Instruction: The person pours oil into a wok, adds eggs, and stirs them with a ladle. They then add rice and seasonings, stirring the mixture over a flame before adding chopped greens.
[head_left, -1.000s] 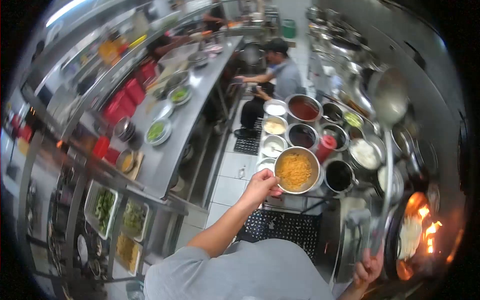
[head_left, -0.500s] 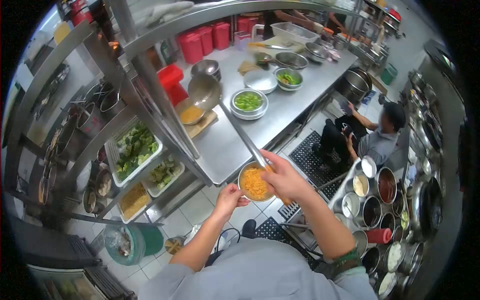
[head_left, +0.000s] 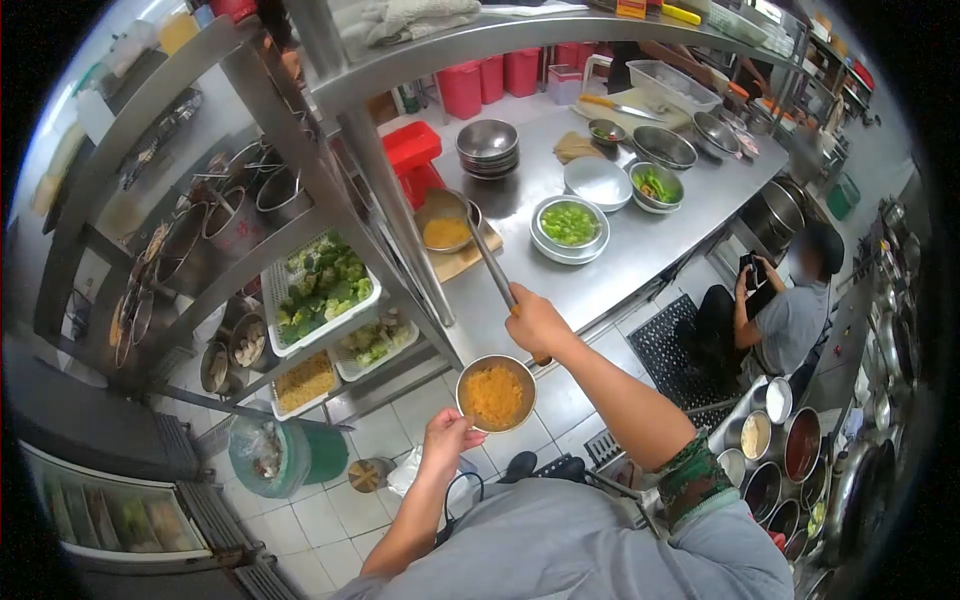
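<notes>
My left hand (head_left: 449, 438) pinches the rim of a small metal bowl (head_left: 527, 405) filled with crumbly orange food (head_left: 495, 396), held out in front of my body. In my right hand (head_left: 537, 322) is the handle of a long metal ladle (head_left: 490, 262). The ladle's head reaches into a metal bowl of yellow-orange food (head_left: 446, 234), which sits on a wooden board (head_left: 482, 259) at the counter's left end. Part of that bowl is hidden behind the ladle.
Stacked metal bowls (head_left: 487, 150) and a bowl of chopped greens (head_left: 570, 224) stand on the steel counter (head_left: 505, 310). A shelf post (head_left: 400, 220) rises close left of the ladle. Broccoli trays (head_left: 322, 290) lie lower left. A seated person (head_left: 790, 320) is at right, near sauce pots (head_left: 803, 445).
The ladle has gone from tilted above the board's bowl down into it, my right hand moving forward from over the small bowl. The seated person now holds a phone up in both hands.
</notes>
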